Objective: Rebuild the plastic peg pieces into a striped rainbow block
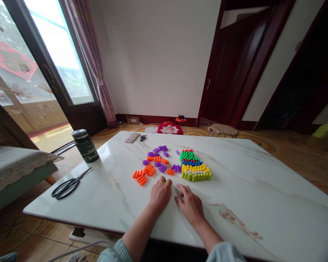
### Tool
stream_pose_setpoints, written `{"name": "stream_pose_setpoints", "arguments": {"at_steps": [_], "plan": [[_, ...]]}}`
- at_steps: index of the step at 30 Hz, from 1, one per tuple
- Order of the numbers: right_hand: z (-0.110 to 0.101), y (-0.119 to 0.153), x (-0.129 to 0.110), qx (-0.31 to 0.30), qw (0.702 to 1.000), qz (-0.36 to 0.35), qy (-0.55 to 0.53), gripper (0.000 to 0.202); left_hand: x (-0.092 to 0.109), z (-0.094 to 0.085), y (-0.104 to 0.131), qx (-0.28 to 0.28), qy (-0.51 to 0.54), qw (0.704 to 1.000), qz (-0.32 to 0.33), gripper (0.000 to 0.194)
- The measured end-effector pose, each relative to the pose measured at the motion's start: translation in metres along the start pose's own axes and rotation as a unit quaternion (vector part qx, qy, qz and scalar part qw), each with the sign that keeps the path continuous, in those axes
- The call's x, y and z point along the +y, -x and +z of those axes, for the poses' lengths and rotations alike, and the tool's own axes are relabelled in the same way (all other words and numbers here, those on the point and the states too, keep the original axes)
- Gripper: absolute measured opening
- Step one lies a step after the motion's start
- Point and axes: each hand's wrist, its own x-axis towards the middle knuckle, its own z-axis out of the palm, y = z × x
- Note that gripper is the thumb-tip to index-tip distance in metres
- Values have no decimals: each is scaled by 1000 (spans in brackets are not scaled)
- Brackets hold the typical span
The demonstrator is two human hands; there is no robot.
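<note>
My left hand point(160, 194) is closed, with a bit of a small yellow-green plastic piece point(171, 184) showing at its fingertips. Just to its right, my right hand point(190, 204) rests low over the table with curved, parted fingers; I make out nothing held in it. Beyond my right hand stand tight rows of small peg-like plastic pieces: yellow-green point(196, 177), yellow point(195, 169), blue point(191, 163) and green point(189, 156), with some white and red ones. Loose orange pieces point(150, 170) and purple pieces point(162, 168) lie in small clusters beyond my left hand.
On the white marbled table point(106, 203), black-handled scissors point(69, 185) lie at the left near a camouflage-patterned canister point(85, 146). A phone point(132, 137) and keys point(143, 138) are at the far edge. A stool point(223, 130) stands behind the table.
</note>
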Motion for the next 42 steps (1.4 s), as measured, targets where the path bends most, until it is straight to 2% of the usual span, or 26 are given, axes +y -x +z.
{"name": "stream_pose_setpoints", "arguments": {"at_steps": [3, 6, 10, 14, 17, 21, 26, 28, 31, 34, 38, 42], "plan": [[3, 1, 3, 17, 1000, -11, -19, 51, 8, -2, -3, -22, 30, 999, -1, 20], [8, 2, 8, 41, 998, -19, -53, 54, 13, 0, -2, 3, 112, 994, 7, 15], [12, 0, 16, 52, 992, -1, -115, 42, 11, 5, 2, 19, 228, 973, 30, 13], [12, -1, 18, 38, 983, 39, -176, 29, 9, 7, 5, 18, 269, 961, 63, 14], [10, -2, 16, 47, 980, 47, -188, 24, 10, 7, 6, 32, 265, 958, 106, 15], [6, -3, 13, 90, 980, 38, -171, 15, 14, 5, 7, 33, 240, 963, 117, 23], [7, 0, 13, 109, 965, 49, -233, 15, 15, 3, 2, 11, 163, 985, 59, 26], [10, 1, 13, 107, 949, 80, -285, 18, 14, 4, 0, -7, 118, 993, 26, 26], [13, 1, 18, 137, 920, 120, -348, 21, 14, 6, -3, -19, 89, 996, 5, 27], [6, -4, 34, 170, 922, 137, -319, 26, 14, 9, -5, -24, 84, 996, 6, 27], [-15, -14, 73, 225, 949, 122, -185, 28, 14, 11, -5, -26, 82, 996, 16, 29], [-25, -22, 100, 229, 957, 121, -130, 30, 13, 12, -5, -27, 81, 996, 19, 29]]}}
